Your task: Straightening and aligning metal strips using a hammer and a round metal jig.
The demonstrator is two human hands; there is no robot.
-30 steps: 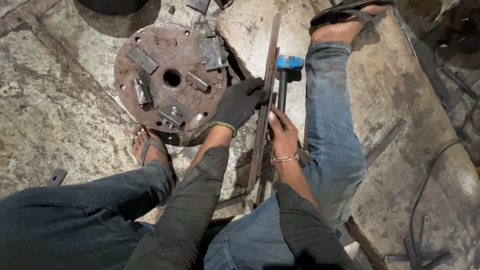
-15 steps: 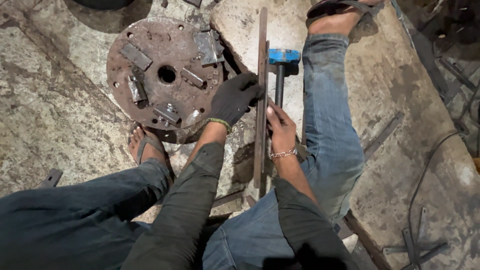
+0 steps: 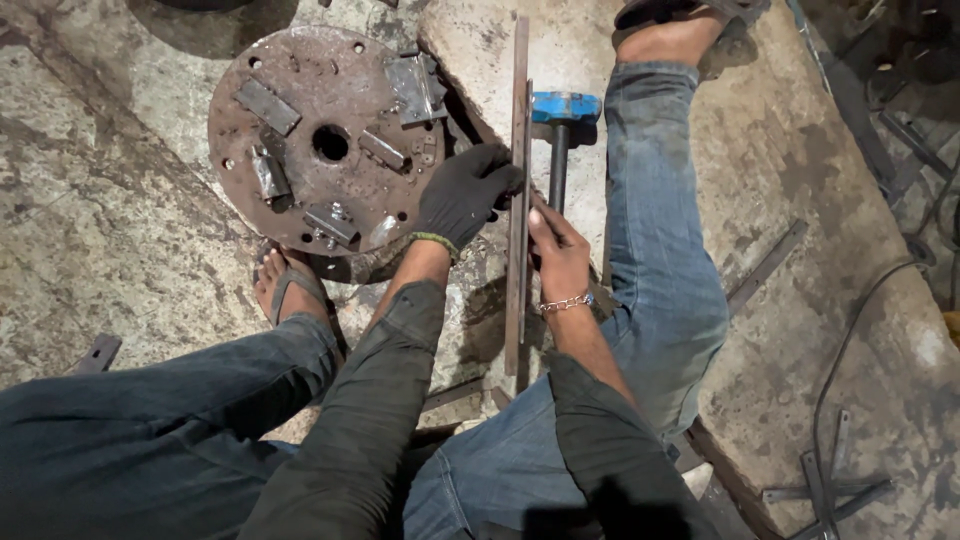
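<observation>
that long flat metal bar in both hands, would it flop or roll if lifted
The flat metal bar looks like rigid steel, so probably stiff, not floppy. Its flat faces make rolling unlikely. It is long and thin, gripped by the gloved left hand and bare right hand, so probably end-heavy.

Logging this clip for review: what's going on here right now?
A person sits on a stone floor with legs spread, holding a long flat metal bar on edge between both hands. The gloved left hand grips its side; the bare right hand presses on the other side. A blue-headed hammer lies just beyond, and a rusty round metal plate sits to the left.
</observation>
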